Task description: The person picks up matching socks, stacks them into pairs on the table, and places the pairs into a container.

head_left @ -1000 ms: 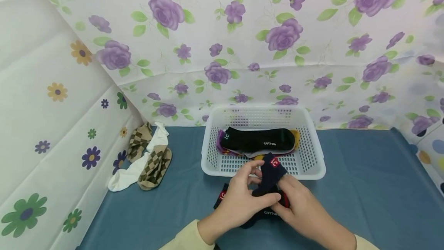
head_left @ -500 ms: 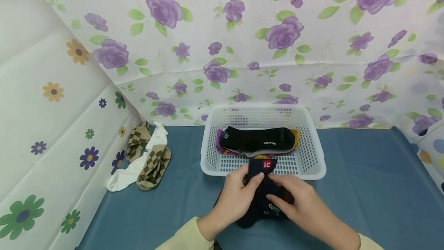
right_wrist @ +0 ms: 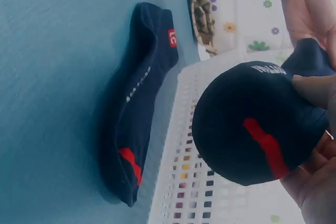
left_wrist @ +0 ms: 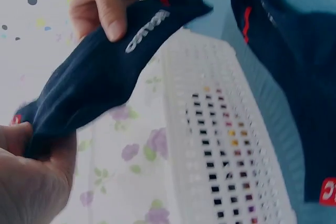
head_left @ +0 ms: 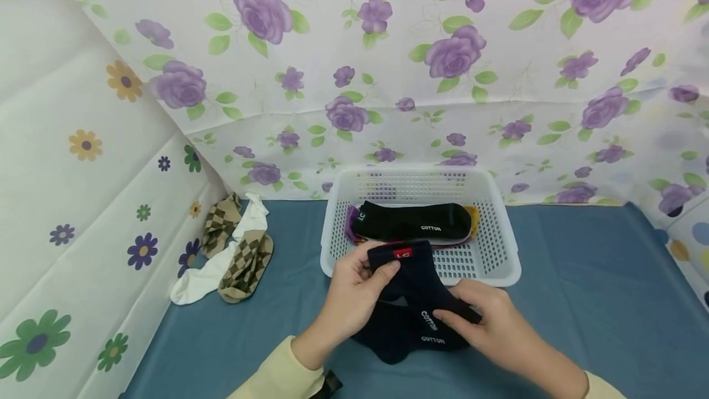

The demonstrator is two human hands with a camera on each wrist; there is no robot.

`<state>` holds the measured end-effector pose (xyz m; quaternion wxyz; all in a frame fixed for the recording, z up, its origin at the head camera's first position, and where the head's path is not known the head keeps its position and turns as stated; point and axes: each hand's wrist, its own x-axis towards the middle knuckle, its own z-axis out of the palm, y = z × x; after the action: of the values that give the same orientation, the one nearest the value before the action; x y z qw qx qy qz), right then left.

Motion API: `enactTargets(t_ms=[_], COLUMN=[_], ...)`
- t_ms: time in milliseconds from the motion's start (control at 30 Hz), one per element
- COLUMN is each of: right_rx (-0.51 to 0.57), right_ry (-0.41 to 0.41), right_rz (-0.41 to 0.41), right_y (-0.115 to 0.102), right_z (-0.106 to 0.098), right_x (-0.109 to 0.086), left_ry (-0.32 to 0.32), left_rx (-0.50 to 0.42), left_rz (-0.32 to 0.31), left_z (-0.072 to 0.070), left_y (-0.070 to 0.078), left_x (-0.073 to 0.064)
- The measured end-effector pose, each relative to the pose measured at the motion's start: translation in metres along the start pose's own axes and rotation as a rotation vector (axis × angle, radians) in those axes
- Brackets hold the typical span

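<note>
A navy sock [head_left: 412,276] with a red LC tag is stretched between both hands above the table. My left hand [head_left: 354,291] pinches its cuff, thumb in front near the tag. Toward the toe end, my right hand [head_left: 490,319] pinches the fabric beside the white COTTON lettering. In the right wrist view the held sock's toe [right_wrist: 241,124] shows a red stripe. A second navy sock [head_left: 393,337] lies flat on the table beneath, partly covered in the head view; the right wrist view shows its red tag and red toe stripe.
Behind the hands stands a white perforated basket [head_left: 504,251] holding a black sock [head_left: 412,220] above purple and yellow ones. At the left lie a white sock [head_left: 205,279] and brown checkered socks [head_left: 246,266]. Floral cloth [head_left: 343,48] hangs behind the blue table [head_left: 581,300].
The held sock, first bunched up between the hands, is now drawn out lengthwise. My left hand has moved left with the cuff, my right slightly right. The sock on the table shows more.
</note>
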<state>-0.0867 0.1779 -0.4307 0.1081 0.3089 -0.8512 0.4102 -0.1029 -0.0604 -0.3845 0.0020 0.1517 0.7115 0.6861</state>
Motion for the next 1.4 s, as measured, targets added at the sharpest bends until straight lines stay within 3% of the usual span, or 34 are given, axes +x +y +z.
enactTargets(t_ms=[100,233,400,500,567,667,767,933,1067,1200,1400], right_rx=[0.026,0.033,0.024,0.059,0.083,0.107,0.116,0.115,0.082,0.072,0.186], right_ry=[-0.004,-0.055,-0.179,-0.248,-0.275,-0.277,-0.235,-0.139,-0.084,-0.038,0.031], right_rz=[-0.032,-0.018,0.068,0.138,0.172,0.193,0.179,0.163,0.135,0.129,0.124], right_y=[0.003,0.006,0.008,0.009,0.010,0.012,0.015,0.021,0.025,0.026,0.023], right_z=[-0.003,-0.009,-0.014,-0.014,-0.014,-0.013,-0.012,-0.012,-0.013,-0.017,-0.020], right_x=[0.000,-0.001,-0.002,-0.002,-0.002,-0.003,-0.007,-0.014,-0.018,-0.022,-0.030], left_ry=[-0.034,-0.137,-0.287,-0.316,-0.288,-0.193,-0.109,-0.040,0.024,0.035,0.002], left_rx=[0.027,0.101,0.170,0.176,0.194,0.256,0.299,0.322,0.310,0.279,0.298], left_rz=[-0.044,-0.136,-0.160,-0.133,-0.116,-0.115,-0.128,-0.096,-0.105,-0.145,-0.236], left_z=[-0.009,-0.021,-0.026,-0.026,-0.025,-0.028,-0.032,-0.040,-0.049,-0.056,-0.065], left_y=[0.006,0.013,0.011,0.007,0.010,0.013,0.013,-0.001,-0.006,-0.008,-0.016], left_x=[0.000,-0.002,-0.005,-0.005,-0.006,-0.006,-0.008,-0.011,-0.014,-0.017,-0.025])
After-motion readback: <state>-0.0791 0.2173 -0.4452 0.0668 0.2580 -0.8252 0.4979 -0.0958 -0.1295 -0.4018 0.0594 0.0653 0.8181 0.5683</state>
